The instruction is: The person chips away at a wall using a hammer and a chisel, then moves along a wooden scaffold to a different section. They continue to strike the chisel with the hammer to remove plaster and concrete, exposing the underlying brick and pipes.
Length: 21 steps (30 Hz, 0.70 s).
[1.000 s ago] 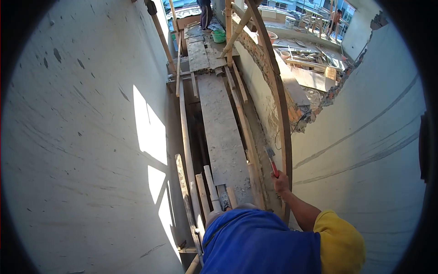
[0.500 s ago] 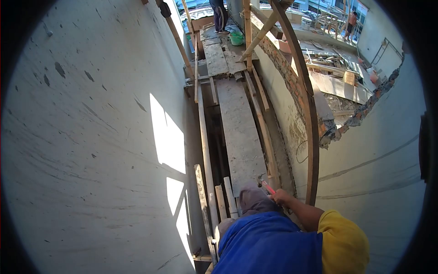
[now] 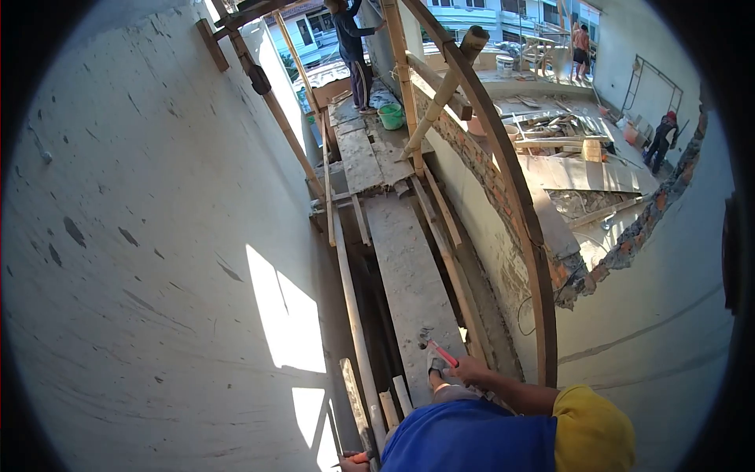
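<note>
Head view: right hand (image 3: pixel 471 370) is closed round the red handle of a hammer (image 3: pixel 440 352); fingers wrapped, no opening seen between grip and handle. Hammer head lies over the dusty walkway board (image 3: pixel 409 271), just beyond the shod foot (image 3: pixel 435 365); cannot tell whether head and board touch.

Left hand (image 3: pixel 353 465) is at the bottom edge, partly cut off, beside the long pole (image 3: pixel 353 311). An orange-red item (image 3: pixel 362 456) shows against it; spread of the fingers, and whether they grip the item, cannot be told.

Risks (judged): a loosened grip could drop the hammer into the dark gap (image 3: pixel 373 293) between board and pole. A swing brought too near could strike the foot. Loose grit on the board could cause a slip; a step off its narrow edge would meet that gap. Farther along, a co-worker (image 3: pixel 354 55) stands near a green bucket (image 3: pixel 391 117), well apart from the hammer.
</note>
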### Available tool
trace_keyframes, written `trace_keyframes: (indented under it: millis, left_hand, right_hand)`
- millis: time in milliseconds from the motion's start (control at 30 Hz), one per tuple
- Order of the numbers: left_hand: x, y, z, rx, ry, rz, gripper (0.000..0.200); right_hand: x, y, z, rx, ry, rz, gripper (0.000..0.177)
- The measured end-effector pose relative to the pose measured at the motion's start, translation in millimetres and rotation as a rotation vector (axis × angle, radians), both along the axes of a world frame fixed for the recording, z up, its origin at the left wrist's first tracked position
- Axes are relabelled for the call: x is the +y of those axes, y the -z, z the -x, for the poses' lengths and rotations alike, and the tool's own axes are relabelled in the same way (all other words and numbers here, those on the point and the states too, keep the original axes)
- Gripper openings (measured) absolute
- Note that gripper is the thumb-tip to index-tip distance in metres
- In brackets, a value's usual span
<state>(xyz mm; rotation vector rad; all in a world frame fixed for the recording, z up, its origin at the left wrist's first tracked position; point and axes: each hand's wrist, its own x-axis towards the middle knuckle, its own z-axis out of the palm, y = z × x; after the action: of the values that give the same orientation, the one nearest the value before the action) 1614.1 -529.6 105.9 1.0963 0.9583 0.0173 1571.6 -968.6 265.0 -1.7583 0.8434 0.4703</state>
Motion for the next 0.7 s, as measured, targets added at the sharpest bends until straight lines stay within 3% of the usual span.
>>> trace_keyframes:
  millis: [33, 67, 200, 267, 367, 400, 500, 567, 600, 700]
  left_hand:
    - [-24, 4, -27, -0.074, 0.051, 0.089, 0.033]
    - [-64, -22, -75, 0.009, 0.29, 0.426, 0.035]
    - [-227, -127, -178, -0.046, 0.905, 0.24, 0.033]
    - [-291, -159, -206, -0.171, 1.066, 0.159, 0.036]
    - [-348, -213, -227, -0.121, 1.288, 0.444, 0.033]
    - [-353, -192, -238, -0.138, 1.366, 0.639, 0.035]
    - [-385, -182, -231, -0.153, 1.138, 0.882, 0.039]
    - [-404, -175, -232, -0.197, 1.14, 0.774, 0.042]
    - [-410, -182, -232, -0.216, 1.169, 0.848, 0.051]
    - [-430, -188, -241, -0.151, 1.148, 0.906, 0.048]
  right_hand:
    - [-9, -14, -20, -0.029, -0.021, -0.027, 0.037]
    - [-19, -29, -41, -0.061, -0.041, -0.049, 0.037]
    - [-55, -62, -105, -0.175, -0.127, -0.014, 0.036]
    - [-71, -76, -129, -0.21, -0.185, -0.016, 0.037]
    - [-84, -86, -150, -0.311, -0.244, 0.091, 0.038]
    - [-89, -87, -154, -0.31, -0.244, 0.09, 0.039]
    - [-101, -90, -161, -0.306, -0.221, 0.065, 0.041]
    - [-106, -102, -159, -0.277, -0.211, 0.09, 0.041]
    - [-108, -111, -157, -0.261, -0.2, 0.1, 0.042]
    - [-114, -122, -158, -0.225, -0.21, 0.139, 0.041]
